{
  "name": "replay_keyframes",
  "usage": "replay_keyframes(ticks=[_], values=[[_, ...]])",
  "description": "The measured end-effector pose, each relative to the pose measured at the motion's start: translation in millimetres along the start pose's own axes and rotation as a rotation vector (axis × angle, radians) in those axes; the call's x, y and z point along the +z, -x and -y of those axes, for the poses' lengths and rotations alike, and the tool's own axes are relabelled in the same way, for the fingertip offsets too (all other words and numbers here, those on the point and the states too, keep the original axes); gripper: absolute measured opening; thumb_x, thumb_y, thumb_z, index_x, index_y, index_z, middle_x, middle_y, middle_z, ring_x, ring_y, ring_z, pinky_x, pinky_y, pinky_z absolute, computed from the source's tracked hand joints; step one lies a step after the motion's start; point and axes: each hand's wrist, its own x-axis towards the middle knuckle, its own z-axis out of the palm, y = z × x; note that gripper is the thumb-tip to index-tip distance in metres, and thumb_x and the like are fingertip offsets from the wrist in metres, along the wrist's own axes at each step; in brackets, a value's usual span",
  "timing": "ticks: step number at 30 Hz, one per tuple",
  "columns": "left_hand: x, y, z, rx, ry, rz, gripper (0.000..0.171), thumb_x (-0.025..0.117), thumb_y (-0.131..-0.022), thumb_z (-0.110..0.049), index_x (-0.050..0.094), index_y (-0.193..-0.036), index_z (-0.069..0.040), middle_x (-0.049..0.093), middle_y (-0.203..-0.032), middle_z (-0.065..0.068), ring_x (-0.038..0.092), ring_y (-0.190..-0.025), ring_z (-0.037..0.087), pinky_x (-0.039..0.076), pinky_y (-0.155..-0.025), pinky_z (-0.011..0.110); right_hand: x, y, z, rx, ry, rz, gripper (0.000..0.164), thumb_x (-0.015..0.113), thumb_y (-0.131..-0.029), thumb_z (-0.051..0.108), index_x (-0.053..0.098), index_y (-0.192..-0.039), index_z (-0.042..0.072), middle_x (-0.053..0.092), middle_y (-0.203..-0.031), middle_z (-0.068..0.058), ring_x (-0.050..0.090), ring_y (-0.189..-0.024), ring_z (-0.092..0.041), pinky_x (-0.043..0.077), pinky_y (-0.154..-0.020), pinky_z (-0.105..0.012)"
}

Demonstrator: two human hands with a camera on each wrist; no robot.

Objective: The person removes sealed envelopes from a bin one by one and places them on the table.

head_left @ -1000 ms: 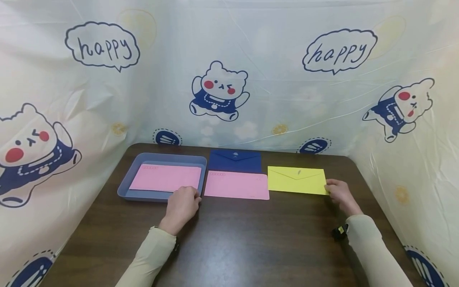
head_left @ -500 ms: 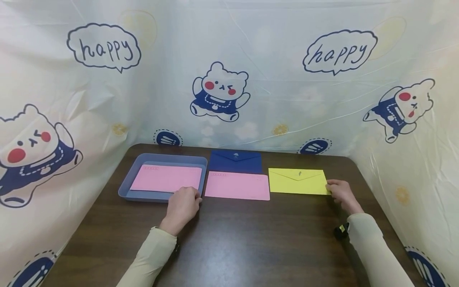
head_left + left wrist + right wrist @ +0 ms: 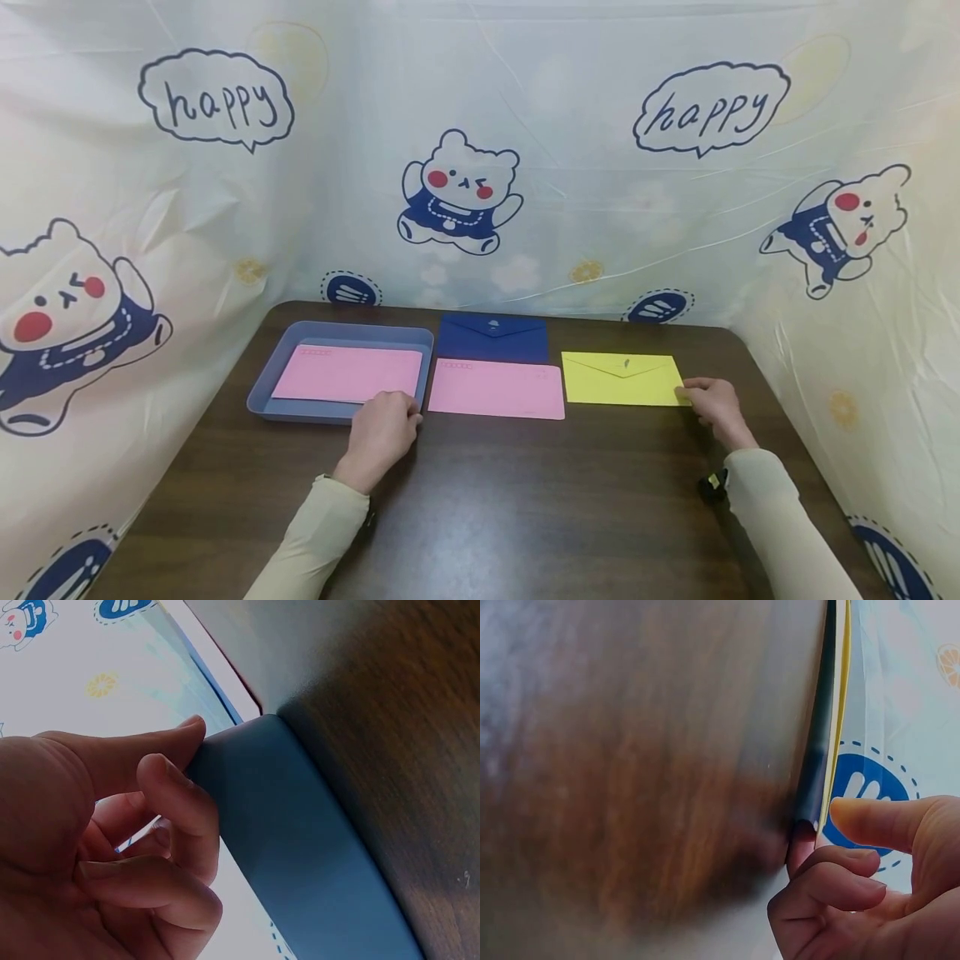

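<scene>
My left hand [image 3: 382, 437] is at the near right corner of a blue-grey tray [image 3: 258, 402], its thumb and curled fingers gripping the rim. The left wrist view shows the thumb on top of that tray wall [image 3: 292, 840]. A pink envelope [image 3: 348, 372] lies inside the tray. On the right, my right hand [image 3: 716, 408] pinches the right edge of a yellow envelope [image 3: 621, 379], flap side up. Seen edge-on in the right wrist view, this yellow envelope [image 3: 841, 712] runs between thumb and fingers, with a dark gap between it and the table.
A second pink envelope [image 3: 497, 389] lies just right of the tray. Behind it, a dark blue envelope [image 3: 492, 337] lies at the table's back edge. The brown wooden table [image 3: 525, 500] is enclosed by printed curtains [image 3: 570, 125] at the back and both sides.
The yellow envelope's upper right corner has shifted slightly left, and the right hand's fingertips overlap its edge a little more. The left hand, tray and other envelopes hold their places.
</scene>
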Motion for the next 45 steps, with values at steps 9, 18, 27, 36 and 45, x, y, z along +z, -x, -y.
replay_keyframes(ticks=[9, 18, 27, 36, 45], values=[[0.4, -0.1, -0.6, 0.007, 0.005, -0.01, 0.006, 0.083, -0.09, -0.005, 0.08, -0.084, -0.006, 0.069, -0.074, 0.005, 0.058, -0.063, 0.02, 0.055, -0.06, 0.041, 0.7, 6.1, 2.7, -0.005, 0.03, -0.022, 0.048, 0.062, -0.104, 0.02, 0.058, -0.138, -0.014, 0.064, -0.097, -0.012, 0.045, -0.061, -0.015, 0.046, -0.058, -0.033], [1.3, 1.0, 1.0, 0.001, 0.008, -0.003, 0.005, 0.083, -0.09, -0.005, 0.081, -0.085, -0.006, 0.07, -0.075, 0.005, 0.059, -0.063, 0.02, 0.055, -0.06, 0.04, 14.4, 24.3, 19.0, -0.224, 0.292, -0.055, 0.042, 0.051, -0.1, 0.009, 0.063, -0.134, -0.011, 0.063, -0.128, -0.035, 0.061, -0.103, -0.042, 0.051, -0.079, -0.048], [0.7, 0.3, 3.4, 0.019, 0.006, -0.002, 0.008, 0.082, -0.091, -0.006, 0.08, -0.083, -0.007, 0.067, -0.072, 0.003, 0.056, -0.062, 0.02, 0.052, -0.058, 0.038, 61.5, 57.1, 42.8, -0.418, 0.562, 0.091, 0.051, 0.055, -0.088, -0.005, 0.061, -0.139, -0.006, 0.052, -0.139, -0.038, 0.061, -0.108, -0.045, 0.052, -0.078, -0.056], [1.7, -0.9, 2.0, 0.004, 0.011, 0.015, 0.008, 0.082, -0.091, -0.006, 0.08, -0.083, -0.007, 0.065, -0.07, 0.002, 0.056, -0.062, 0.02, 0.052, -0.058, 0.037, 76.7, 69.6, 49.1, -0.415, 0.627, 0.119, 0.055, 0.056, -0.09, -0.004, 0.056, -0.144, -0.004, 0.047, -0.141, -0.037, 0.064, -0.097, -0.043, 0.054, -0.073, -0.056], [-0.3, -1.3, 0.6, 0.012, 0.002, 0.014, 0.01, 0.082, -0.091, -0.006, 0.08, -0.082, -0.008, 0.066, -0.07, 0.003, 0.056, -0.062, 0.02, 0.052, -0.058, 0.038, 77.0, 67.6, 48.8, -0.4, 0.652, 0.129, 0.055, 0.056, -0.092, 0.0, 0.052, -0.148, -0.003, 0.042, -0.145, -0.038, 0.064, -0.087, -0.042, 0.054, -0.069, -0.056]])
